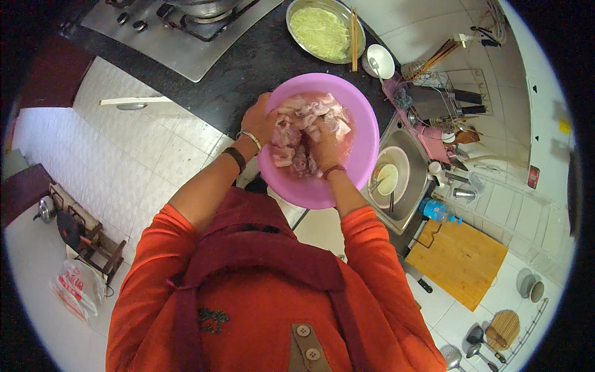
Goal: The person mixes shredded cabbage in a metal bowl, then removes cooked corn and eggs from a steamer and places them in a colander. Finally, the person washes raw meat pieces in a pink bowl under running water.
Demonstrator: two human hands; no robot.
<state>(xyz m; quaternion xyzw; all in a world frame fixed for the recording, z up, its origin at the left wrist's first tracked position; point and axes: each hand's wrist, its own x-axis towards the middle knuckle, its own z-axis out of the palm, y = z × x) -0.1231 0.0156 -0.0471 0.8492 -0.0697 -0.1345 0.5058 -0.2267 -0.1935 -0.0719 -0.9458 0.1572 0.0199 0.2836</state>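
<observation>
Pieces of raw meat (287, 135) with pale fat or skin lie in reddish water inside a pink plastic basin (362, 153). My left hand (258, 120) grips the basin's left rim, its fingertips partly hidden against the meat. Down among the pieces is my right hand (325, 146), its fingers blurred and mostly covered by meat and water. Whether they close on a piece cannot be told. The basin is in front of my body, overlapping the dark countertop (241, 69) and the edge of the sink.
Beyond the basin are a metal bowl of pale green shreds (320, 32), chopsticks (354, 42) and a white bowl (379, 62). A gas stove (195, 28) is upper left. Right are a steel sink (404, 214) holding bowls, a knife rack (458, 95) and a wooden cutting board (458, 260).
</observation>
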